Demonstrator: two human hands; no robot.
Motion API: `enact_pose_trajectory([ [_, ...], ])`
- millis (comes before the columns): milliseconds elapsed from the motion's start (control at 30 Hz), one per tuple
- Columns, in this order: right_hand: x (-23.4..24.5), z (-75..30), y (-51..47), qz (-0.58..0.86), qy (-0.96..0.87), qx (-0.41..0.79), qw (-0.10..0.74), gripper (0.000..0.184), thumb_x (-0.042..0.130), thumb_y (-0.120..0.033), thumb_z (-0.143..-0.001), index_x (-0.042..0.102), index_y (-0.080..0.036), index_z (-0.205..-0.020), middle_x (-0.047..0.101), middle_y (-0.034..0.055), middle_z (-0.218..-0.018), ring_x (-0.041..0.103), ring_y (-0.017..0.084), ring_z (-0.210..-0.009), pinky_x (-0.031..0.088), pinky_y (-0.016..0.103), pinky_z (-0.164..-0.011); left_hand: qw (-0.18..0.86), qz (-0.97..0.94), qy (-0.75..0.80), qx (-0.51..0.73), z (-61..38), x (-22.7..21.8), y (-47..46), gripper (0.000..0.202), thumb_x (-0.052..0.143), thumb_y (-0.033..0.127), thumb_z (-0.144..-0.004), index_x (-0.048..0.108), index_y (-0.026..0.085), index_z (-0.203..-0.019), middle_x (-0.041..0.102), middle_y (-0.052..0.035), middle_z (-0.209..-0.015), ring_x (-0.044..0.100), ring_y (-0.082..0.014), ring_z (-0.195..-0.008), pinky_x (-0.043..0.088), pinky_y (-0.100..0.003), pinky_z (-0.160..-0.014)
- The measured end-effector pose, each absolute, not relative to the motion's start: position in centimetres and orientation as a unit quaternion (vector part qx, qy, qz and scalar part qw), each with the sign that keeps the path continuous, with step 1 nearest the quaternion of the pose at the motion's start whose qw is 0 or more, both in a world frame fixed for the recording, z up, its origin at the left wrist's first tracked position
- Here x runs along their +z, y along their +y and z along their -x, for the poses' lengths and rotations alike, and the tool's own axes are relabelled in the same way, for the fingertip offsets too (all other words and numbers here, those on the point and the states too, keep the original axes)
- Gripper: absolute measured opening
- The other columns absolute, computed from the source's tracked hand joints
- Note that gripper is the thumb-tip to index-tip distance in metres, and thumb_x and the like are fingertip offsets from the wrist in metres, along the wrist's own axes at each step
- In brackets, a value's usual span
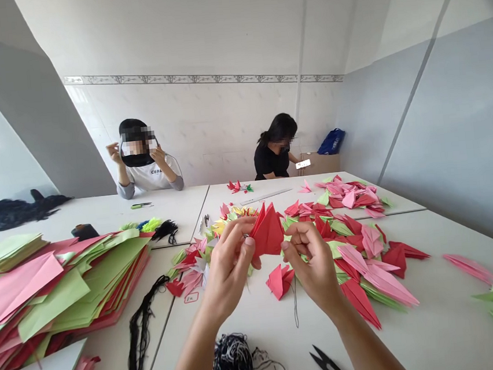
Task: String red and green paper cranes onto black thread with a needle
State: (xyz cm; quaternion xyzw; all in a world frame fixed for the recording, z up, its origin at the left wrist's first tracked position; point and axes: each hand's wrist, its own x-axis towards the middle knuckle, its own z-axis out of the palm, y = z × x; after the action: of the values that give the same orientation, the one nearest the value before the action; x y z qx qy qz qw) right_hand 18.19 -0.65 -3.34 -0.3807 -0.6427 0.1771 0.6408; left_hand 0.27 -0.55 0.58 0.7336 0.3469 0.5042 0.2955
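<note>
A folded red paper crane point(267, 232) is raised over the middle of the table, pinched by the fingertips of my left hand point(232, 262). My right hand point(312, 260) is closed in a pinch at the crane's right edge; what lies between its fingers is too small to make out. A dark thread loop point(295, 305) hangs below, beside my right fingers. Under my hands lies another red folded paper piece point(280, 280). Closer to me sit a tangle of black and white thread point(232, 364) and black thread snips point(329, 366).
Folded paper pieces in pink, red and green point(357, 250) cover the table's right middle. At left rise stacks of coloured paper sheets point(64, 284), beside a bundle of black cord point(142, 329). A ruler point(266, 196) lies farther back. Two people sit across the table.
</note>
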Motion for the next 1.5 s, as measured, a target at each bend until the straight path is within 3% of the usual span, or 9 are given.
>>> enact_pose_trajectory([
  [167,-3.1,-18.1,-0.7,0.356,-0.671,0.113,0.640,0.012,0.059,-0.021,-0.095,0.056,-0.027,-0.105,0.033,-0.0071,-0.066,0.036,0.013,-0.057,0.035,0.025,-0.054,0.307,-0.741,0.342,0.491,-0.1,0.1,-0.4,0.033,0.039,0.045,-0.108,0.060,0.020,-0.100,0.060,0.0009,-0.073,0.049,-0.0127,-0.062,0.037,-0.025,-0.060],
  [400,-3.4,-18.0,-0.8,0.311,-0.672,0.163,0.652,0.016,0.064,-0.018,-0.093,0.051,-0.026,-0.099,0.034,-0.0068,-0.071,0.035,0.011,-0.061,0.037,0.022,-0.056,0.253,-0.745,0.348,0.510,-0.4,0.3,-0.4,0.030,0.039,0.039,-0.108,0.060,0.020,-0.100,0.063,0.0032,-0.063,0.052,-0.0122,-0.057,0.037,-0.025,-0.058],
  [600,-3.4,-17.9,-0.8,0.305,-0.688,0.083,0.653,0.023,0.062,-0.011,-0.093,0.053,-0.026,-0.108,0.039,-0.0071,-0.071,0.038,0.011,-0.062,0.038,0.023,-0.060,0.184,-0.757,0.357,0.515,-0.5,0.2,-0.6,0.025,0.039,0.034,-0.108,0.058,0.020,-0.102,0.064,0.0030,-0.068,0.054,-0.0104,-0.057,0.038,-0.023,-0.060],
  [867,-2.7,-18.1,-1.1,0.269,-0.724,0.117,0.624,0.016,0.059,-0.008,-0.095,0.056,-0.023,-0.090,0.042,-0.0043,-0.073,0.040,0.012,-0.067,0.035,0.025,-0.061,0.187,-0.755,0.361,0.515,-0.2,-0.1,-0.4,0.026,0.039,0.035,-0.108,0.060,0.020,-0.107,0.060,0.0039,-0.066,0.050,-0.0104,-0.054,0.037,-0.024,-0.059],
  [967,-2.7,-18.1,-1.2,0.241,-0.725,0.094,0.638,0.020,0.058,-0.004,-0.094,0.057,-0.024,-0.092,0.047,-0.0036,-0.074,0.041,0.013,-0.068,0.036,0.025,-0.060,0.168,-0.768,0.347,0.511,0.1,0.1,-0.5,0.027,0.046,0.042,-0.105,0.062,0.021,-0.109,0.065,-0.0016,-0.088,0.052,-0.0116,-0.062,0.037,-0.025,-0.060],
  [1067,-2.7,-18.3,-1.3,0.225,-0.731,0.064,0.641,0.023,0.058,-0.001,-0.093,0.059,-0.024,-0.095,0.050,-0.0025,-0.077,0.043,0.013,-0.069,0.037,0.025,-0.059,0.146,-0.793,0.310,0.504,0.4,0.7,-0.8,0.030,0.045,0.042,-0.104,0.066,0.022,-0.110,0.061,-0.0089,-0.122,0.060,-0.0204,-0.098,0.044,-0.029,-0.082],
  [1133,-2.7,-18.4,-1.3,0.219,-0.750,0.046,0.622,0.024,0.058,-0.001,-0.092,0.060,-0.023,-0.099,0.052,-0.0005,-0.080,0.048,0.014,-0.072,0.041,0.025,-0.060,0.167,-0.799,0.303,0.491,0.5,0.9,-1.0,0.035,0.039,0.042,-0.106,0.068,0.022,-0.111,0.061,-0.0101,-0.122,0.058,-0.0246,-0.107,0.044,-0.032,-0.089],
  [1300,-2.7,-18.6,-1.3,0.201,-0.768,0.001,0.608,0.026,0.056,0.000,-0.091,0.060,-0.022,-0.103,0.054,0.0016,-0.082,0.054,0.016,-0.075,0.047,0.029,-0.064,0.303,-0.748,0.313,0.501,0.3,0.7,-1.2,0.046,0.045,0.052,-0.102,0.071,0.018,-0.084,0.061,-0.0046,-0.074,0.053,-0.0187,-0.069,0.041,-0.028,-0.063],
  [1500,-2.8,-18.4,-1.3,0.185,-0.762,-0.055,0.619,0.029,0.055,0.001,-0.090,0.061,-0.022,-0.106,0.055,0.0026,-0.083,0.056,0.016,-0.077,0.051,0.030,-0.066,0.517,-0.685,0.266,0.438,0.3,0.4,-0.6,0.027,0.074,0.043,-0.089,0.074,0.017,-0.093,0.065,-0.0045,-0.084,0.058,-0.0163,-0.077,0.046,-0.023,-0.066],
])
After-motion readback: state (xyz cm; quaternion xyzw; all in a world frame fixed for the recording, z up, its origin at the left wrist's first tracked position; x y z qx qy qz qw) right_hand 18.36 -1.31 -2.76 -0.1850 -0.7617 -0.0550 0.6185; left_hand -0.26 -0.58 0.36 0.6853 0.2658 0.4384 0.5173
